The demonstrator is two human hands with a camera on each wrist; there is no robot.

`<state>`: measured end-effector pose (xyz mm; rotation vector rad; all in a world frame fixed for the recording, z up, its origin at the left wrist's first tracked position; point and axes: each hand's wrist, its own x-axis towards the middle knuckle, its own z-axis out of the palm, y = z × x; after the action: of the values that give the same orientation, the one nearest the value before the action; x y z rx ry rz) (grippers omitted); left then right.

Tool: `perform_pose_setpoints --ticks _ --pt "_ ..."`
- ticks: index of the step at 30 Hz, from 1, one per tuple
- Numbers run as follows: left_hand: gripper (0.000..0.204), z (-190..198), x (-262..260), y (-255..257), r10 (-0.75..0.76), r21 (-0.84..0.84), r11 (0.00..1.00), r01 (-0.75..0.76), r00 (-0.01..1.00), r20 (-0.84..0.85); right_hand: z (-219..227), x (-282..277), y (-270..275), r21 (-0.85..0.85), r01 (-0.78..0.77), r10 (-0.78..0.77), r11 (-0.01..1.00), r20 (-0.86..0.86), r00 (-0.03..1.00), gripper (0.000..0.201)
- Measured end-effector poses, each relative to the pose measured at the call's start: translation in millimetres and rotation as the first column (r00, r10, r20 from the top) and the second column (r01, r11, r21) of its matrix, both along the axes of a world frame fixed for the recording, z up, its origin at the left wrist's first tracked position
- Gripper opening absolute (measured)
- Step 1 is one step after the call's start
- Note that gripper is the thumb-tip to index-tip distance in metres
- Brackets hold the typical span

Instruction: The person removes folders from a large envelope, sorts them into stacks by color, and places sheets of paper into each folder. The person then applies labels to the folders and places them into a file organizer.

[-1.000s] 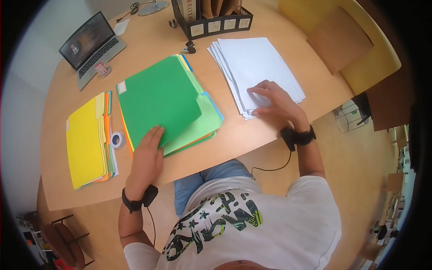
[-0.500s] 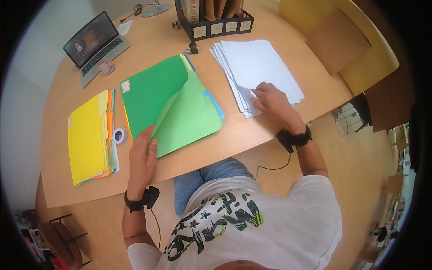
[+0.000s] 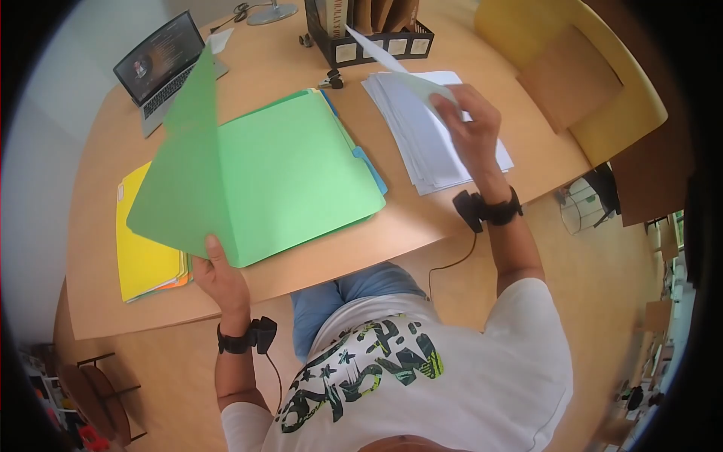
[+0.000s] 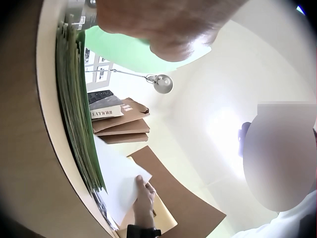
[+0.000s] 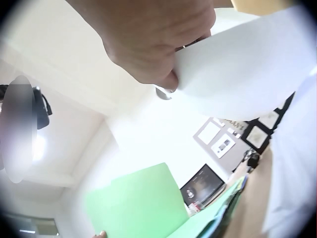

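Observation:
A green file folder lies spread on a stack of folders, its light green inside facing up. My left hand holds its front cover raised at the lower edge, thumb on the inner face. Over a stack of white paper, my right hand pinches a lifted white sheet near its lower corner. The right wrist view shows the thumb against this sheet, which bends away from the fingers. In the left wrist view, the folder stack is seen edge-on.
Yellow folders lie left, partly behind the raised cover. Beyond are a laptop, black clips and a black file holder with books and brown envelopes. A yellow chair bearing a brown sheet stands right.
My left hand has swung the green folder's cover up and over to the left, hiding the tape roll. The right hand has lifted a sheet off the paper stack.

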<state>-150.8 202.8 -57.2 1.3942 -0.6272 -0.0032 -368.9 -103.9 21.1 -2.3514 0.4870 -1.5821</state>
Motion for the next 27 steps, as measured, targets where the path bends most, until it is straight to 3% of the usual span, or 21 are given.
perform_pose_setpoints --ticks 2,6,8,11,14,17,21,27 --pt "0.030 0 -2 1 0.014 -0.035 0.999 -0.014 1.000 -0.021 14 27 20 -0.138 -0.126 0.125 0.982 -0.013 0.992 0.009" --pt "0.031 -11 -1 5 0.027 -0.105 0.994 -0.033 0.998 -0.057 -2 91 73 -0.264 -0.342 0.265 0.902 -0.286 0.921 0.013" --pt "0.032 -13 -2 4 -0.013 -0.190 0.982 -0.002 0.997 -0.075 -15 114 100 -0.210 -0.450 0.275 0.868 -0.552 0.787 0.011" --pt "0.033 -16 -4 4 0.001 -0.186 0.983 -0.004 1.000 -0.017 -41 138 122 -0.067 -0.518 0.309 0.853 -0.736 0.603 0.017" --pt "0.032 -20 -3 6 -0.021 -0.171 0.985 0.021 1.000 -0.001 -54 148 134 0.056 -0.571 0.398 0.819 -0.772 0.495 0.020" --pt "0.031 -24 -1 9 -0.070 -0.170 0.983 0.071 0.997 0.007 -58 149 142 0.072 -0.575 0.430 0.815 -0.740 0.517 0.021" --pt "0.031 -26 -4 4 -0.090 -0.268 0.961 0.071 0.994 -0.060 -51 145 142 0.142 -0.584 0.450 0.800 -0.785 0.425 0.041" --pt "0.032 -13 -10 0 -0.058 -0.177 0.983 0.054 0.998 -0.021 -47 136 143 0.129 -0.649 0.444 0.750 -0.825 0.349 0.077"
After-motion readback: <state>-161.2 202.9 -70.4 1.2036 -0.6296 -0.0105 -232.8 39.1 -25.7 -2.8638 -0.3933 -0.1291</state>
